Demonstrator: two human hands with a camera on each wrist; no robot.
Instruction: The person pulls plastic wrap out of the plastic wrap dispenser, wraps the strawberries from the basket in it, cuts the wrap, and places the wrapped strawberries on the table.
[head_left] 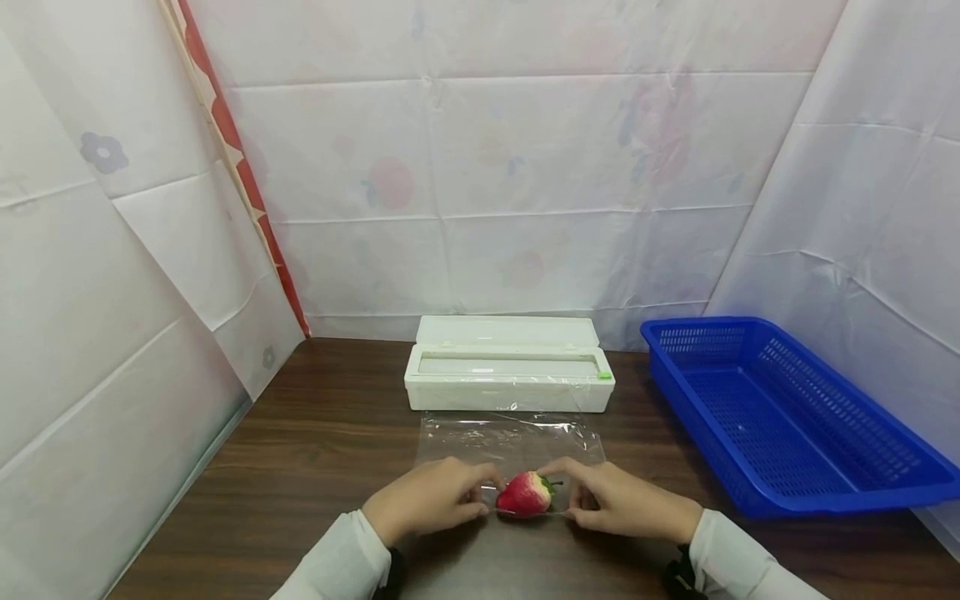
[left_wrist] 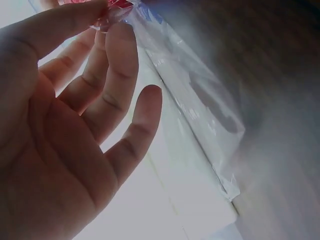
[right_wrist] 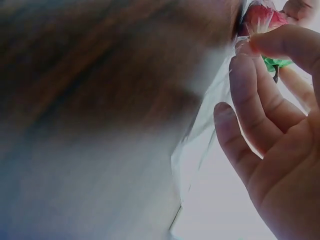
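A red strawberry (head_left: 523,495) with a pale patch and green leaves lies on its side on clear plastic wrap (head_left: 487,437), its stem pointing right. Wrap stretches from the strawberry back to the white dispenser box (head_left: 510,397). On the strawberry's left, my left hand (head_left: 431,500) pinches the near edge of the wrap between thumb and fingers. My right hand (head_left: 626,504) pinches the wrap on the other side, beside the leaves. Gathered film shows over the strawberry (right_wrist: 262,20) in the right wrist view. Remaining fingers of both hands are loosely bent.
Behind the wrap, the dispenser's lid (head_left: 507,331) stands raised, and a small green piece (head_left: 603,375) sits at its right end. A blue perforated basket (head_left: 690,417) occupies the right side of the dark wooden table (head_left: 300,450). White patterned sheets (head_left: 510,158) hang around the table.
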